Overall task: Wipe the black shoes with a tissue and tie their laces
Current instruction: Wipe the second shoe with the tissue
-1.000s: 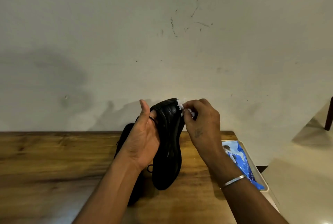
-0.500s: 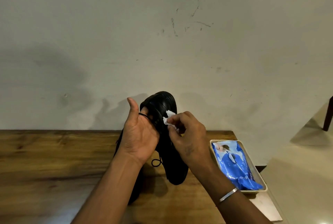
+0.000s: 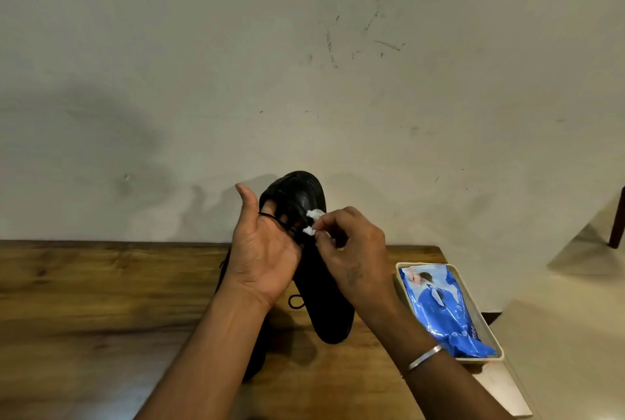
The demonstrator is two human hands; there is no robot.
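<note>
1. Grip first: holding the glossy black leather lace-up shoe up off the brown wooden table in the left hand, curling the fingers into the laced opening, sticking the thumb up free beside it.
2. Pinching a small crumpled white tissue between thumb and fingertips of the right hand, bending the other fingers loosely, pressing the wad against the side of the upper.
3. Pointing the toe up and away toward the pale scuffed wall, hanging the heel end low above the table.
4. Leaving the thin black lace undone, draping one strand across the left thumb's web and dangling a loop below the palm.
5. Hiding a second black shoe flat on the table, mostly behind the left forearm.
6. Keeping a blue plastic tissue packet in a cream rectangular tray at the table's right edge.
7. Judging the handling: probably stiff at sole and heel, softer across the upper, and light enough for one hand. Expecting the polished leather to be slick, so favouring fingers hooked inside the opening, or clasped round the heel, over squeezing the smooth sides.
8. Expecting the thin tissue to tear easily, so calling for light strokes.
9. Reading the stage as wiping the first shoe, with lace-tying not yet begun.
</note>
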